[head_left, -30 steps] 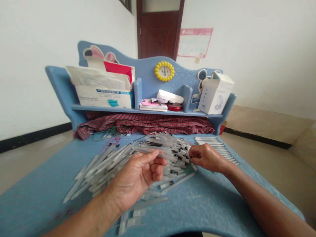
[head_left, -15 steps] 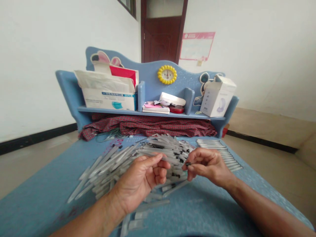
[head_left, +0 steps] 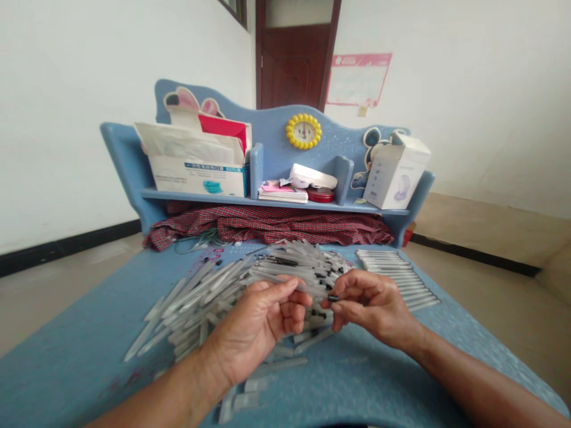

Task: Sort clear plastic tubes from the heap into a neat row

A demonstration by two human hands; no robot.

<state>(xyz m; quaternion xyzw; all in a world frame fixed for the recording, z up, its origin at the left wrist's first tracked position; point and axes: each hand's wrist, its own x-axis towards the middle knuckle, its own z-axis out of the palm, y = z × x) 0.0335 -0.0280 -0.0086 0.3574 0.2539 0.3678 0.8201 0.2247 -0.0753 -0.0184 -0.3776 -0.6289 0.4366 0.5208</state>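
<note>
My left hand point(head_left: 267, 318), palm turned up, pinches a translucent pen barrel point(head_left: 305, 288) between thumb and forefinger; its other fingers are curled. Just to the right, my right hand point(head_left: 372, 303) grips a small black pen part point(head_left: 333, 298) between thumb and fingertips. That part is close to the right end of the barrel, but I cannot tell whether the two touch. Behind and under my hands spreads a heap of clear pen barrels point(head_left: 209, 291), with several black pieces point(head_left: 319, 314) among them. Short clear caps point(head_left: 247, 399) lie nearer to me.
Finished-looking pens lie in a neat row point(head_left: 401, 276) on the right of the blue table point(head_left: 80, 333). At the back, a checked cloth point(head_left: 276, 226) is tucked under a blue shelf point(head_left: 200, 199) holding a mask box point(head_left: 196, 175), papers and a white box point(head_left: 397, 172).
My right hand has moved left with the black part, closer to the barrel. My left hand keeps its pinch and has shifted only slightly right.
</note>
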